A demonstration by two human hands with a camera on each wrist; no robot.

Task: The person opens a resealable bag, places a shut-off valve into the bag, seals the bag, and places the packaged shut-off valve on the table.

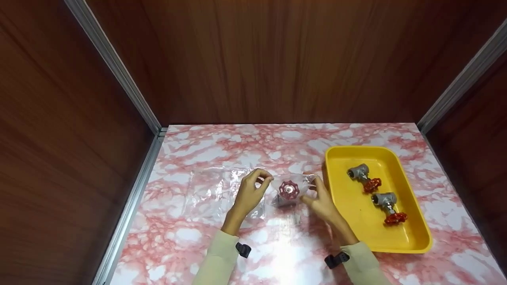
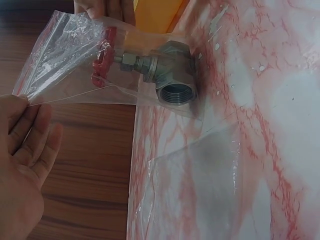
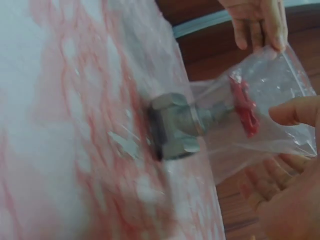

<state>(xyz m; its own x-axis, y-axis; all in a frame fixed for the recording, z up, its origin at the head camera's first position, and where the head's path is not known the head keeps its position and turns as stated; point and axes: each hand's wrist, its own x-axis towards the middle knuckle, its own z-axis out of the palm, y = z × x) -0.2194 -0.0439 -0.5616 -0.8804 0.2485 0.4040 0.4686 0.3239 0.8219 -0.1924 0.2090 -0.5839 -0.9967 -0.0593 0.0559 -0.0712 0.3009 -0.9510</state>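
Beside the tray, left hand and right hand grip a bag around a valve; even tension should limit creasing.

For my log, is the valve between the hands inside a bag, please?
Inside; the valve shows through the clear bag around it.

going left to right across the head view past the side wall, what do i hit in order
Flat clear plastic → left hand → held clear bag with a valve inside → right hand → farther loose valve → nearer loose valve, both in the yellow tray
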